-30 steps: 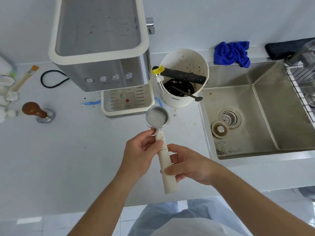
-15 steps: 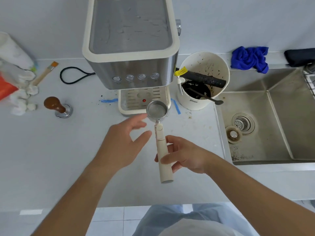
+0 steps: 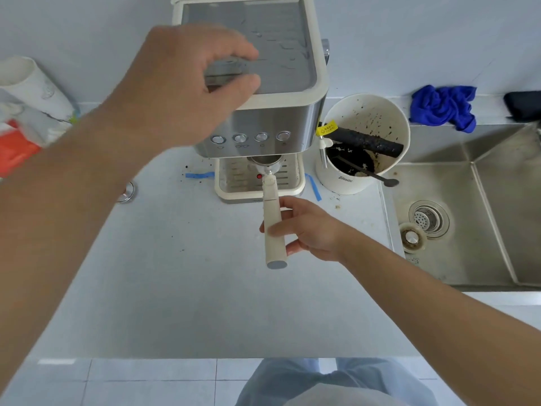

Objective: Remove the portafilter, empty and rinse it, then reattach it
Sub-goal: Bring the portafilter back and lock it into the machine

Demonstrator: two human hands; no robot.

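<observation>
The portafilter [image 3: 273,227] has a cream handle and a steel basket; its basket sits tucked under the front of the espresso machine [image 3: 281,118], above the drip tray. My right hand [image 3: 307,230] is wrapped around the handle's middle. My left hand [image 3: 187,86] hovers over the machine's top left, fingers curled and apart, holding nothing. Whether it touches the machine I cannot tell.
A white knock box [image 3: 366,142] with coffee grounds, a black bar and a spoon stands right of the machine. The steel sink [image 3: 474,259] with its drain lies further right. A blue cloth [image 3: 442,106] rests on the ledge. A tamper's base [image 3: 127,192] peeks out behind my left arm.
My left hand let go of the portafilter and rose over the machine's top. My right hand carried the portafilter forward until its basket went under the machine's front.
</observation>
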